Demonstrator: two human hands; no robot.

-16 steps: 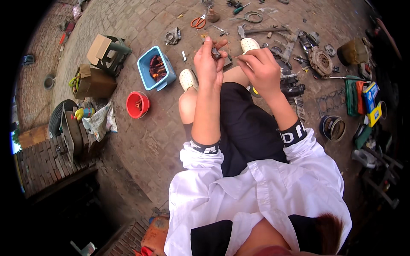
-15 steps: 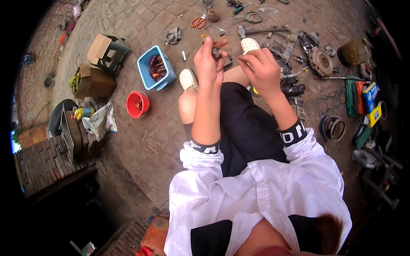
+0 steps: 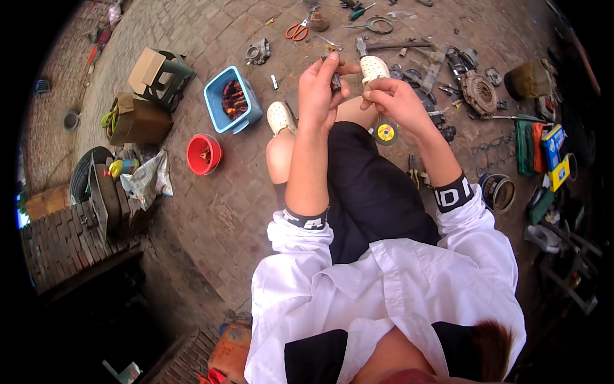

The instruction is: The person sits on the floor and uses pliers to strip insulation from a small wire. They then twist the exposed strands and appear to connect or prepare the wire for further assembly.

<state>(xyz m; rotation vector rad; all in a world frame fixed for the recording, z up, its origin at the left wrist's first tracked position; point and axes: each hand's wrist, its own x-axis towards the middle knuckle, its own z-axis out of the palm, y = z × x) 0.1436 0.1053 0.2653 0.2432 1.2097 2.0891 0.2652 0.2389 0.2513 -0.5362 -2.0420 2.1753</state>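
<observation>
My left hand is raised above the gap between my shoes, its thumb and fingers closed around a small dark metal part. To its right, my right hand pinches thumb against forefinger on what looks like a thin wire, mostly too fine to see. Below that hand, a round spool with a yellow label lies by my right leg. The two hands are apart. Pliers with dark and yellow handles lie by my right thigh.
At left stand a blue bin holding reddish-brown coils and a red bucket. Ahead lie orange-handled scissors and a hammer. Metal parts, including a clutch plate, crowd the right. A cardboard box stands further left.
My right hand has moved down and slightly right, with its forearm swung outward, uncovering the spool and pliers. My left hand has shifted slightly right, still holding the dark part.
</observation>
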